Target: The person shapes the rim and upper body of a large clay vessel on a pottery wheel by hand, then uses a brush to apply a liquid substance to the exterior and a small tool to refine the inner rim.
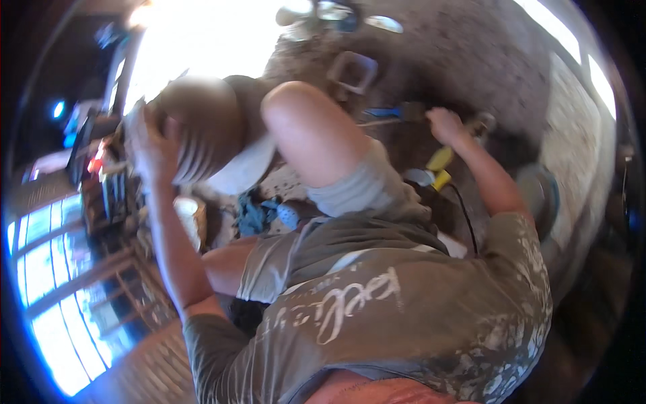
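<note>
My left hand (149, 143) is pressed against the left side of a round brown ribbed object (205, 128), fingers wrapped over its edge. That object rests on something white (245, 172). My right hand (445, 124) is stretched out far to the right with curled fingers, beside a grey blurred tool (482, 124) and near a blue-handled tool (385, 112). Blur hides whether it grips anything. My bare knee (306, 131) rises between the two arms, above grey shorts and a grey printed shirt.
Yellow items (440, 161) and a black cord (465, 219) lie below the right hand. A blue cloth (256, 213) and a pale tub (189, 214) sit by the knee. A square frame (354, 71) lies on the speckled floor. Bright windows (47, 269) are at left.
</note>
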